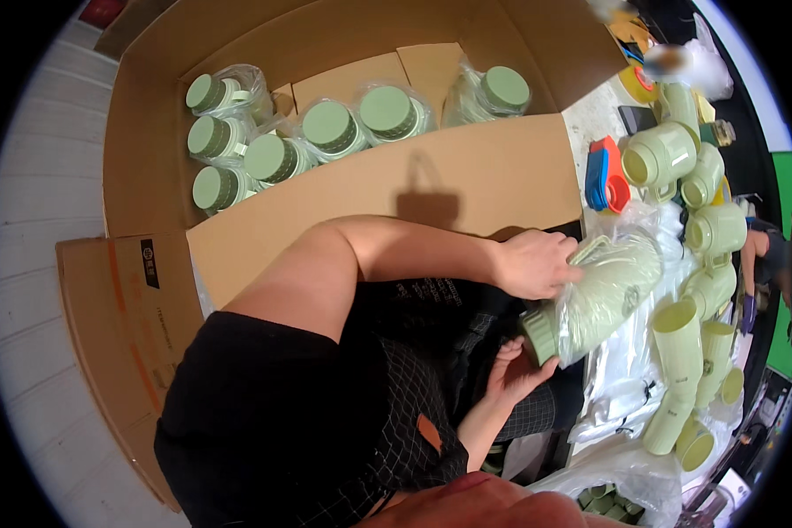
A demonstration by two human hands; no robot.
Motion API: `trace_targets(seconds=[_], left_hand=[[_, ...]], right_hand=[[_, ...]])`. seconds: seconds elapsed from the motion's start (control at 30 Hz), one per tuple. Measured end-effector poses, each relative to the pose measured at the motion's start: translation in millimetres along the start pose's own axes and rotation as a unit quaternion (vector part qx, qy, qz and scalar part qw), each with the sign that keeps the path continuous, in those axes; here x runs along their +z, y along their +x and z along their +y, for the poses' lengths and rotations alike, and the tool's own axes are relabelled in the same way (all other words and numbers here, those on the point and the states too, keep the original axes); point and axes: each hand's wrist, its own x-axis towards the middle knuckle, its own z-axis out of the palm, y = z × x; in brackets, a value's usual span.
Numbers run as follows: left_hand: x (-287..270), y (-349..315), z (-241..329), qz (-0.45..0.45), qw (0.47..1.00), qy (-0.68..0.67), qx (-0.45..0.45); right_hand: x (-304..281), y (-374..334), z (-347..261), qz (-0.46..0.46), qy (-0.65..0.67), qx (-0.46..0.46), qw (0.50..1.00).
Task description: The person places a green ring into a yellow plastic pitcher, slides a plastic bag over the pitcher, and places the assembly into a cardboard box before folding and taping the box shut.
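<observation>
A pale green thermos jug (614, 282) in a clear plastic bag lies tilted in front of me, its darker green lid (541, 334) pointing down toward my lap. My left hand (541, 264) reaches across and is closed on the jug by its handle side, gripping the bag's film there. At the lid end, my right hand (515, 374) cups the lid between thumb and fingers. Part of the right fingers is hidden behind the lid.
A large open carton (370, 185) holds several bagged jugs (329, 128) standing upright. Along the worktable at right are several lidless green jug bodies (660, 154), a red and blue tape dispenser (605, 174) and clear plastic bags (620, 378). A bag of green lids (609, 502) sits below.
</observation>
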Motion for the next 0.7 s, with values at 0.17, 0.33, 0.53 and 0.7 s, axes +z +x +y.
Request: trace_targets(seconds=[0.17, 0.33, 0.53, 0.7], left_hand=[[-92, -42, -4, 0.104, 0.99, 0.085, 0.034], [-195, -149, -68, 0.238, 0.955, 0.048, -0.173], [-275, -377, -210, 0.318, 0.785, -0.06, -0.529], [-261, -405, -290, 0.096, 0.677, -0.201, -0.701]], right_hand=[[105, -21, -7, -0.008, -0.158, -0.094, 0.983], [245, -7, 20, -0.375, -0.158, -0.003, 0.913], [209, -7, 60, -0.352, -0.25, 0.122, 0.894], [87, -8, 28, -0.066, -0.284, 0.119, 0.949]])
